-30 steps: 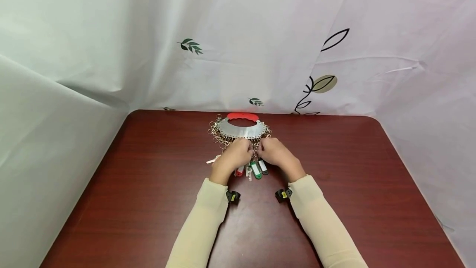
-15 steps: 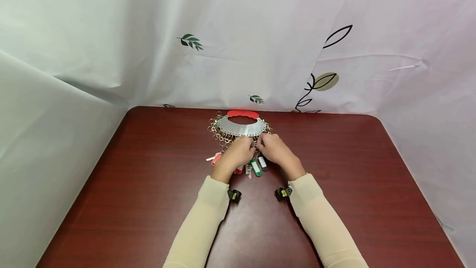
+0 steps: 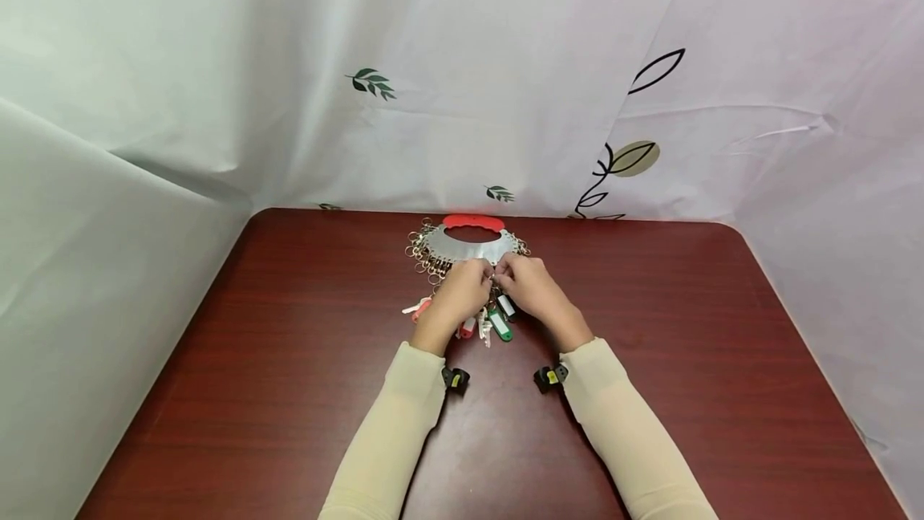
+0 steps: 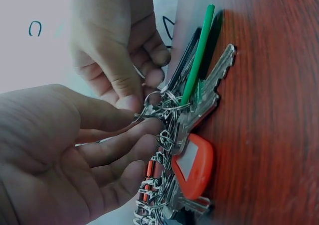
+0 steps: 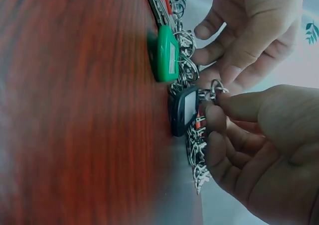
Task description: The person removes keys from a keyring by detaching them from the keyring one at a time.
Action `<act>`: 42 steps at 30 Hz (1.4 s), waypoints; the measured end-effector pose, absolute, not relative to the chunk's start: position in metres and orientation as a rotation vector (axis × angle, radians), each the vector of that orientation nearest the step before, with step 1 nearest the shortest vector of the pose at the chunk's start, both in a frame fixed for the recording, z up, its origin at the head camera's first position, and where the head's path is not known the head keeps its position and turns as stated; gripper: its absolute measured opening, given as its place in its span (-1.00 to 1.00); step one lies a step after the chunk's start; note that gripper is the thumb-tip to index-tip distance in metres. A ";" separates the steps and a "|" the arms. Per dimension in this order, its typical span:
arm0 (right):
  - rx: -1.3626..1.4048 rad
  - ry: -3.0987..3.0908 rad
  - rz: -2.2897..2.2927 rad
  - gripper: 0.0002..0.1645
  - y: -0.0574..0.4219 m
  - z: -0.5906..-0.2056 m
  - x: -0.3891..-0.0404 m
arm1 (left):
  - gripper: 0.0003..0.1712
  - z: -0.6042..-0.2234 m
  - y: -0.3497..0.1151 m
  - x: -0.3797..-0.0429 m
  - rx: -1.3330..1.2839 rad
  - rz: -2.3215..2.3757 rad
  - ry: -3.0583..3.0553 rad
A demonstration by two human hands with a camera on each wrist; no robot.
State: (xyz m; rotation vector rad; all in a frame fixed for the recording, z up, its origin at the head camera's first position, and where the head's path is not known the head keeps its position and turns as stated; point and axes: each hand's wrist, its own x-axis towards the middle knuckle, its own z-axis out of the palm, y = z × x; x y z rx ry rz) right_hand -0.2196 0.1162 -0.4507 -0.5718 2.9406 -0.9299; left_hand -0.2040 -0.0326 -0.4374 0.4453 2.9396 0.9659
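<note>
White cloth (image 3: pixel 433 87) hangs beyond the metal plate (image 3: pixel 462 249), its leaf prints facing you. Under the plate, one brown table (image 3: pixel 310 375) carries everything, with its far edge just behind the plate. Your two cream sleeves (image 3: pixel 390 424) reach in from the plate's near side, one black wrist camera (image 3: pixel 456 380) at each cuff. The plate itself lies flat where it was a second ago, one red handle (image 3: pixel 473 221) along its far side.

Your left hand (image 3: pixel 462 289) and right hand (image 3: pixel 530 286) are slightly closer to the plate than before, and they block your view of the middle of its near edge. Each pinches at the metal rings (image 5: pixel 214 88) between thumb and fingers; you cannot tell whether both grip the same one.

You can count four tags on the plate's near side: one green tag (image 3: pixel 500 325), two red tags (image 3: pixel 469 327) and one black tag (image 3: pixel 507 306). The black one is drawn up nearer the plate and your right hand than a second ago; the left red one, hidden then, now shows past your left wrist. Keys (image 4: pixel 219 75) hang among the tags, too overlapped to count. Small clips (image 3: pixel 419 251) crowd the plate's curved edge, too many to number.
</note>
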 end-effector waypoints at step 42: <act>-0.431 2.836 -1.236 -0.92 0.116 -0.446 -0.221 | -0.92 -0.435 -0.034 -0.207 0.247 1.331 2.964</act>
